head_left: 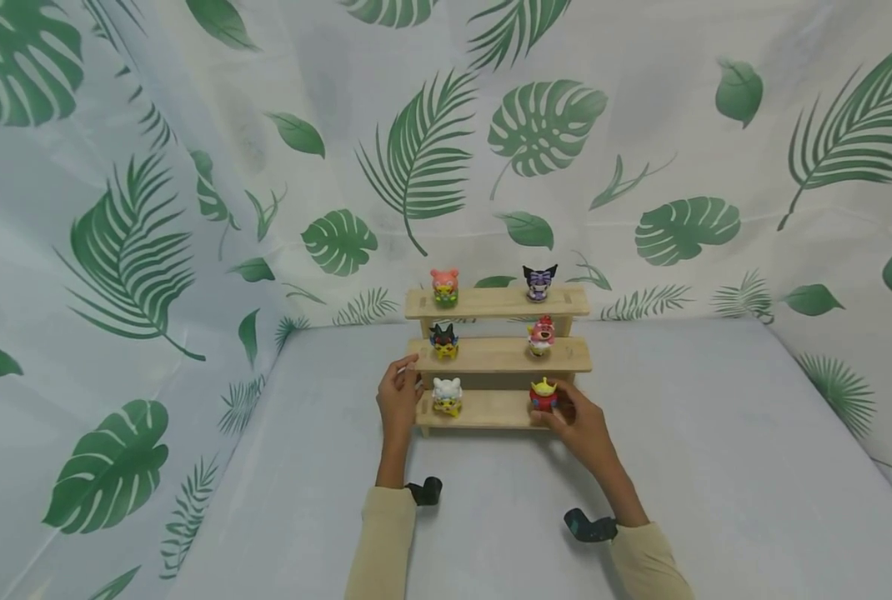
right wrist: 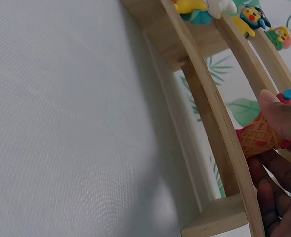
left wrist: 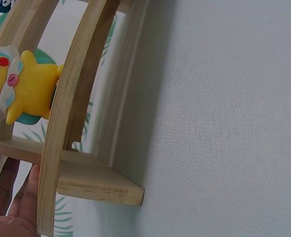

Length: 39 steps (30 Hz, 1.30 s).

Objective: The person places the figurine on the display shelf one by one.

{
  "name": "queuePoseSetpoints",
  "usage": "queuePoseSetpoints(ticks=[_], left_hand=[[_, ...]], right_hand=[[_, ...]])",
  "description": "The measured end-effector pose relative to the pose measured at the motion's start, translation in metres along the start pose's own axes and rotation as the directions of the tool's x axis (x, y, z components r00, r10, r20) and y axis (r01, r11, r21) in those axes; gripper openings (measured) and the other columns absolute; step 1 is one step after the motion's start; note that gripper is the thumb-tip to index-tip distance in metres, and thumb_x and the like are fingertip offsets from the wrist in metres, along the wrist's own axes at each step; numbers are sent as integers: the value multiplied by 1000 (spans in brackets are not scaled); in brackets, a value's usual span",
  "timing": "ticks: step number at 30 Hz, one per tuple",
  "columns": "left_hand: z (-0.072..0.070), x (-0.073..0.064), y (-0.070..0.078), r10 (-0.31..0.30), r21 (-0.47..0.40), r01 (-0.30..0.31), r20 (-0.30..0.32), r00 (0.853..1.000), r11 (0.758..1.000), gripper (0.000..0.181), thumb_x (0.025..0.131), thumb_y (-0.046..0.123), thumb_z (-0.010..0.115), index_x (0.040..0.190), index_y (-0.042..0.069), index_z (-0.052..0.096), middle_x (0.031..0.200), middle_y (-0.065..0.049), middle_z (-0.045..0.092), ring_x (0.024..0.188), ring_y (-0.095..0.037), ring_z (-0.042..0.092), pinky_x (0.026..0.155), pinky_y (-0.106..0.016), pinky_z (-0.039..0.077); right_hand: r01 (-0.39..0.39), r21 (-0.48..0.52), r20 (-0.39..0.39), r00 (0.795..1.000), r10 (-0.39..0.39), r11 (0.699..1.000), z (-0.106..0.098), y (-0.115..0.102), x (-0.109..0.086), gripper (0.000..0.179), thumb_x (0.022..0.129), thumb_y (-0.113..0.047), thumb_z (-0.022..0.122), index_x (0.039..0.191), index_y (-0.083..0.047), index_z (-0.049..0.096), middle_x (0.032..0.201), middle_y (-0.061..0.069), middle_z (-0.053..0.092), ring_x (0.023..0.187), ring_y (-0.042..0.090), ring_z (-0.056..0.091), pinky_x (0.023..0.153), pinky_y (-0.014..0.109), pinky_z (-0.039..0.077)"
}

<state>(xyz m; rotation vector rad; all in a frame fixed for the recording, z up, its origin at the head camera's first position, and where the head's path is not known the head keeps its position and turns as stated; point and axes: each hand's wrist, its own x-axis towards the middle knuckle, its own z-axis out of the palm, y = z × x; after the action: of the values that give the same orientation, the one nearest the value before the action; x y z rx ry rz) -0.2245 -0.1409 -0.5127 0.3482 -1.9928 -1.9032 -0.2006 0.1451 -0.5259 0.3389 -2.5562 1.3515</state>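
Observation:
A three-tier wooden display stand (head_left: 491, 408) holds small toy figurines. At the right end of its lowest step, my right hand (head_left: 583, 423) pinches a red figurine (head_left: 543, 398) with a yellow-green three-pointed top. In the right wrist view the waffle-patterned lower part of this figurine (right wrist: 259, 138) sits at the board, between thumb and fingers. My left hand (head_left: 397, 408) is at the stand's left side; in the left wrist view its extended fingers (left wrist: 4, 190) touch the side wood. Close by on the lowest step stands a yellow figurine in a white hood (head_left: 447, 395).
A black-eared yellow figurine (head_left: 443, 342) and a pink bear figurine (head_left: 541, 337) stand on the middle step. The top step holds a pink-hooded figurine (head_left: 444, 287) and a purple-black one (head_left: 539, 283). Behind the white table (head_left: 491, 533) hangs a leaf-print sheet (head_left: 446, 50).

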Motion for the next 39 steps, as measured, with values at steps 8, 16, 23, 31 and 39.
queuePoseSetpoints(ticks=[8, 16, 23, 31, 39], left_hand=[[0, -1, -2, 7, 0, -7, -7, 1000, 1000, 22, 102, 25, 55, 116, 15, 69, 113, -15, 71, 103, -26, 69, 81, -40, 61], [0, 1, -1, 21, 0, -21, 1, 1000, 1000, 22, 101, 27, 55, 116, 18, 69, 113, -13, 72, 101, -24, 70, 79, -39, 61], [3, 2, -2, 18, -7, -18, 2, 1000, 1000, 23, 101, 30, 56, 116, 19, 69, 114, -12, 72, 103, -24, 69, 80, -40, 61], [1, 2, -2, 26, -27, -25, 25, 999, 999, 29, 102, 29, 54, 122, 14, 67, 114, -17, 71, 107, -28, 68, 85, -49, 59], [-4, -9, 23, 32, 2, -33, 48, 998, 999, 28, 103, 16, 51, 124, 2, 64, 113, -22, 70, 107, -32, 68, 85, -54, 57]], right_hand=[[7, 11, -10, 1000, -7, 1000, 2, -1, -1, 56, 80, -12, 81, 129, -1, 57, 111, 22, 67, 101, 33, 66, 82, 45, 58], [32, 13, -32, 999, -32, 999, 2, -1, 0, 54, 80, -8, 80, 129, -1, 57, 114, 23, 67, 100, 33, 67, 81, 44, 58], [31, 16, -38, 999, -30, 999, 1, 0, 0, 54, 80, -8, 80, 129, 0, 57, 111, 23, 68, 98, 32, 67, 79, 42, 59], [33, -11, -43, 999, -34, 999, 2, -1, 0, 54, 80, -9, 80, 129, -3, 57, 111, 21, 68, 97, 31, 67, 77, 39, 57], [20, 6, -27, 999, -20, 1000, 3, -1, -1, 55, 81, -13, 81, 130, -4, 56, 114, 21, 67, 100, 31, 67, 80, 43, 56]])
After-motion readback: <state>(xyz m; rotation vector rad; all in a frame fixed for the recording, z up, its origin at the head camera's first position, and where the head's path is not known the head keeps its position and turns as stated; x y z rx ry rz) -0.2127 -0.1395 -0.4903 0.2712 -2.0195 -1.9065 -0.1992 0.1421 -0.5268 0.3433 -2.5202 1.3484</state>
